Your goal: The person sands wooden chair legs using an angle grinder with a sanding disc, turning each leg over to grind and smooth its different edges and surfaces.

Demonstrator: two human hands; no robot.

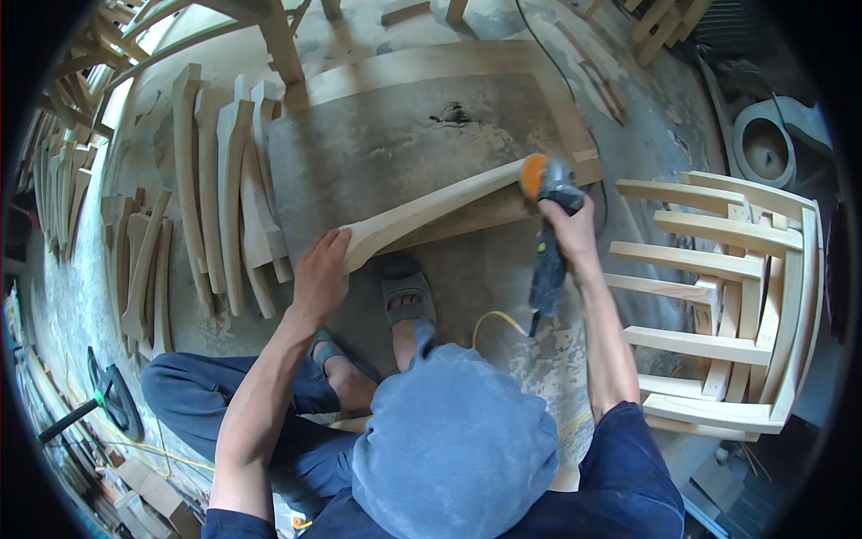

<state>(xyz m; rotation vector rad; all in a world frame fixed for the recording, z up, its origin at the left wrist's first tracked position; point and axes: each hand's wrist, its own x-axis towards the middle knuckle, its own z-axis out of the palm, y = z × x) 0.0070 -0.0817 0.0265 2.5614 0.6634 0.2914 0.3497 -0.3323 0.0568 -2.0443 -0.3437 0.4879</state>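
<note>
A long, curved piece of wood point(435, 207), shaped like a chair leg, slants across in front of me. My left hand point(321, 277) grips its wider near-left end, with the fingers over the edge. In my right hand point(575, 229) is an angle grinder point(548, 269), held by its dark body. The grinder's orange disc point(532, 177) meets the far-right end of the leg; whether it is spinning I cannot tell. Beneath the leg lies a flat panel point(413, 79) with a pale wooden border.
Several similar wooden legs point(208, 171) lie to the left, with more shaped pieces point(144, 269) beyond. Slatted wooden frames point(718, 341) are stacked at right. A yellow cord point(492, 316) curves near the grinder. My sandalled foot point(406, 296) rests close to the panel's near edge.
</note>
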